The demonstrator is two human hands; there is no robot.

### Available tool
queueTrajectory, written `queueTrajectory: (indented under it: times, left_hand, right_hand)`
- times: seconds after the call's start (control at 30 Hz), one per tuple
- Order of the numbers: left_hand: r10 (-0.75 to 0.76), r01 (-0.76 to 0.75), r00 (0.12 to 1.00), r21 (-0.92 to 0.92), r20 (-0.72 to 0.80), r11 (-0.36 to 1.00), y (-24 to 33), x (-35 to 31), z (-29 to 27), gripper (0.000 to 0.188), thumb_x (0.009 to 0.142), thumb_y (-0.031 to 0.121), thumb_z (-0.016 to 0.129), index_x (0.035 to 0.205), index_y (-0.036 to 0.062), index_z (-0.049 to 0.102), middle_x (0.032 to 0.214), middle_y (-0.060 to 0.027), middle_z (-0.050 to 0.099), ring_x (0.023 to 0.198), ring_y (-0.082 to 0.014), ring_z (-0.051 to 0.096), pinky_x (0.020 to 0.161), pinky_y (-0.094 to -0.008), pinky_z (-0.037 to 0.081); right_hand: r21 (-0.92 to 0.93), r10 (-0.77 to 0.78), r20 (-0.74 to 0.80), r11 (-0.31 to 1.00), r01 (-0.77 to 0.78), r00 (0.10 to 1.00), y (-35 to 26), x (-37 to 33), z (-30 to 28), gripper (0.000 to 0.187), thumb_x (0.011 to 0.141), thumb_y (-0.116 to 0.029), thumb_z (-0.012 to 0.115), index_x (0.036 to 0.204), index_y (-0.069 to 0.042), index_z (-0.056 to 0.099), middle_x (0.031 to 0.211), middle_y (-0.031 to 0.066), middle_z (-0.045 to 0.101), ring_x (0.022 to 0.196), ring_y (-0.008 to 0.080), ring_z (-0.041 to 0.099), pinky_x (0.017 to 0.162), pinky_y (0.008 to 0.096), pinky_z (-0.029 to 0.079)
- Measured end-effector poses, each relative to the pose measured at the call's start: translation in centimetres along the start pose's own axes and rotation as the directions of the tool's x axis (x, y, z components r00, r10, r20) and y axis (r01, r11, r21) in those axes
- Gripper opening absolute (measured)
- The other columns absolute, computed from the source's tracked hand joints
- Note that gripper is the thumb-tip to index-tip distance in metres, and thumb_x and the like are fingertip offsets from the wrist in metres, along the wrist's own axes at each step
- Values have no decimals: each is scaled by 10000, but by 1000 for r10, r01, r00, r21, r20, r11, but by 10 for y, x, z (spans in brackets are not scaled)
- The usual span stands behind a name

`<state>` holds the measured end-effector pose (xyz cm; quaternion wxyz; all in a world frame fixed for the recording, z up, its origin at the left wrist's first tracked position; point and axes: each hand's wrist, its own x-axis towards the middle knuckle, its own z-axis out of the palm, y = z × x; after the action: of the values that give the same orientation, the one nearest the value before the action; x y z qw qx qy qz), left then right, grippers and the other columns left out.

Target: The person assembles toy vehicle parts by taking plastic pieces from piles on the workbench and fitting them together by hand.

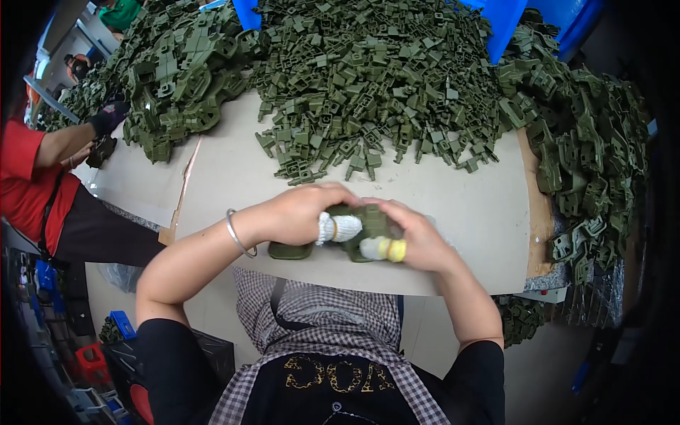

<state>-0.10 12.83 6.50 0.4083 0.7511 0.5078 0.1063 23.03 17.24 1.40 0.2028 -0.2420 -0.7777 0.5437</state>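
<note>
Both hands grip a dark green molded plastic part over the near edge of the table. My left hand curls over its left side, and a white knitted cover wraps that thumb. From the right, my right hand closes on the same part, its thumb in a pale cover with a yellow band. A rounded, flat green piece shows below my left hand; I cannot tell whether it joins the held part. The fingers and part of the green piece are slightly blurred.
A big heap of small green plastic pieces covers the far table. Larger green parts pile up at the left and right. Blue bins stand behind. A co-worker in a red shirt works at the left.
</note>
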Motion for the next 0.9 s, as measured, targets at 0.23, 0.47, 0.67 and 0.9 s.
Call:
queueTrajectory:
  times: [0.23,0.47,0.67,0.9]
  left_hand:
    - [-209,149,973,-431,-95,890,-44,-55,14,518,787,123,650,1247,35,429,1166,-107,538,1051,-183,534,904,-282,420]
    - [-145,-163,897,-619,-417,768,-64,-50,63,510,778,76,655,1238,27,438,1159,-85,536,1037,-150,529,895,-280,425]
    - [-71,-174,850,-405,-522,898,-58,-47,74,490,765,95,658,1203,24,450,1115,-118,529,1028,-203,532,878,-301,424]
    - [1,-205,844,-322,-537,924,-58,-45,76,503,726,102,682,1169,28,456,1050,-126,529,986,-241,530,843,-318,428]
  right_hand:
    - [180,176,9,968,-174,984,-4,-13,-33,695,709,-122,727,1296,-13,372,1196,131,481,1101,209,482,937,312,377]
    - [-673,-430,-93,692,262,898,-61,7,26,548,682,-282,721,1108,-24,494,1109,143,479,990,327,475,839,403,415]
    - [-642,-177,-51,760,104,983,-41,24,46,380,726,-147,609,1062,-2,509,1053,153,504,942,300,490,870,430,382]
    - [-750,-237,75,627,212,969,-50,40,30,498,649,-194,702,1069,11,530,901,129,572,915,289,514,791,382,437]
